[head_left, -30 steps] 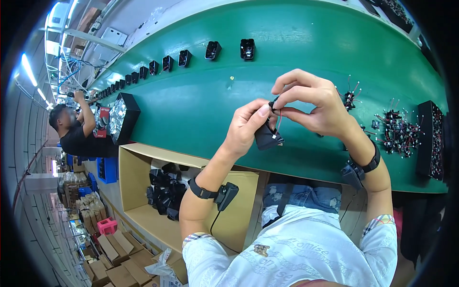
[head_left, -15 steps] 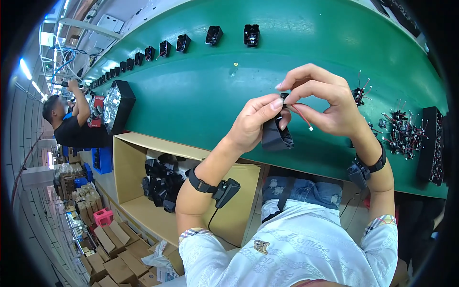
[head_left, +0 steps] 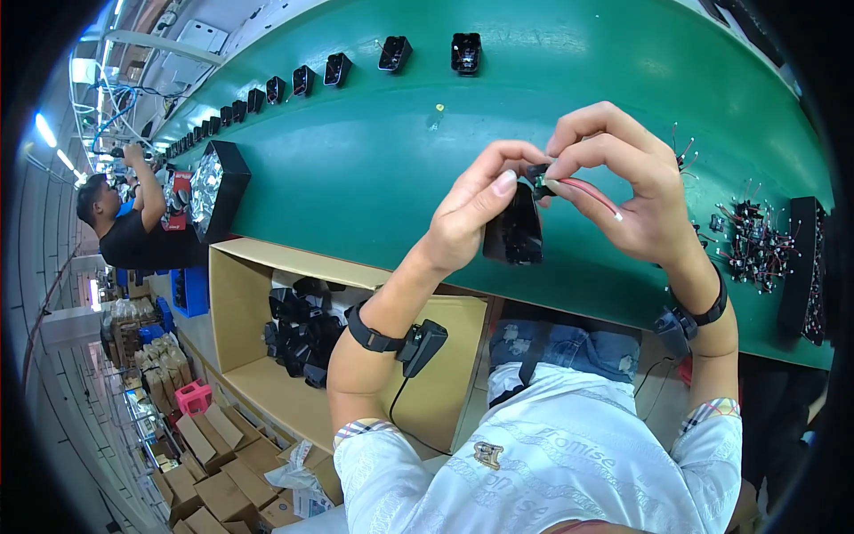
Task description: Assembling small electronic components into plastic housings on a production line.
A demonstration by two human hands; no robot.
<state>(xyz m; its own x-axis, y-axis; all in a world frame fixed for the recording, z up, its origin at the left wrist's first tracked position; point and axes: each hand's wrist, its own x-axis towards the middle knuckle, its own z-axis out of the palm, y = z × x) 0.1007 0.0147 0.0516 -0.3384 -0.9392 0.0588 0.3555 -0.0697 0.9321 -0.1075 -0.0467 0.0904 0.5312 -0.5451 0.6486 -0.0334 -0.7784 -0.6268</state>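
My left hand (head_left: 467,214) grips a black plastic housing (head_left: 516,233) by its upper end, over the green tabletop. The housing is tilted, and its hollow, glossy inside shows. My right hand (head_left: 627,182) pinches a small black circuit part (head_left: 537,178) between thumb and fingers, right at the housing's upper edge. Red wires (head_left: 589,189) run from that part across my right fingers to a small white plug (head_left: 618,215). Whether the part touches the housing is hard to see behind my fingertips.
A row of black housings (head_left: 394,55) curves along the far side of the green table (head_left: 356,160). Wired circuit parts (head_left: 754,240) lie heaped at right beside a black tray (head_left: 805,267). A cardboard box (head_left: 240,320) holds more housings (head_left: 307,334). A co-worker (head_left: 133,222) is at far left.
The housing has turned in my left hand, so more of its inside shows. My right hand has risen slightly, and the wires now lie closer along its fingers.
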